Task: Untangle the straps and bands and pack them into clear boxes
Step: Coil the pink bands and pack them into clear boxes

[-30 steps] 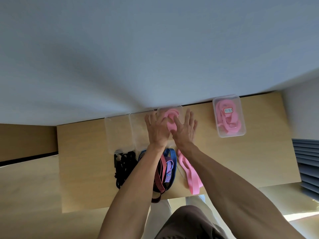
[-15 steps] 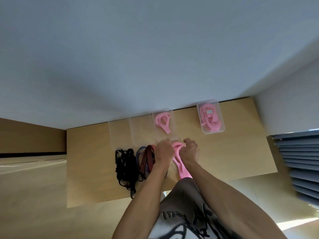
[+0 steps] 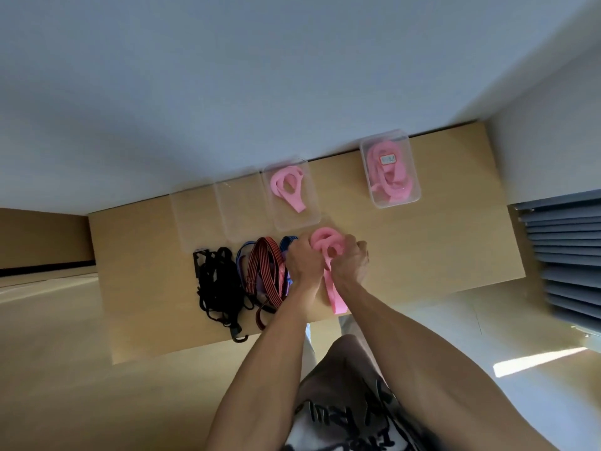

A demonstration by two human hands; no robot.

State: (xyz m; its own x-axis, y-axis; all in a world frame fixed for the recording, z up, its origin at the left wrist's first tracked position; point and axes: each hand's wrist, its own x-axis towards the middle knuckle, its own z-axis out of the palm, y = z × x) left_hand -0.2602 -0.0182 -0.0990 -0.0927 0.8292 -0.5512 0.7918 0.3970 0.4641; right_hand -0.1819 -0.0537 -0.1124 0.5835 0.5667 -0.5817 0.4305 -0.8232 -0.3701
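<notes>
Pink band (image 3: pixel 326 244) gripped by both hands (image 3: pixel 304 262) (image 3: pixel 351 263); two boxes (image 3: pixel 390 169) ahead hold bands, tangled straps (image 3: pixel 240 281) left of them remain.

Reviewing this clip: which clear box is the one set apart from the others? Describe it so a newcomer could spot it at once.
Start at the wooden table and follow its far edge along the wall. Three clear boxes stand side by side there; the lone box sits off to their right, near the table's far right corner. It is the fullest, crammed with pink bands and showing a small label on top.
</notes>
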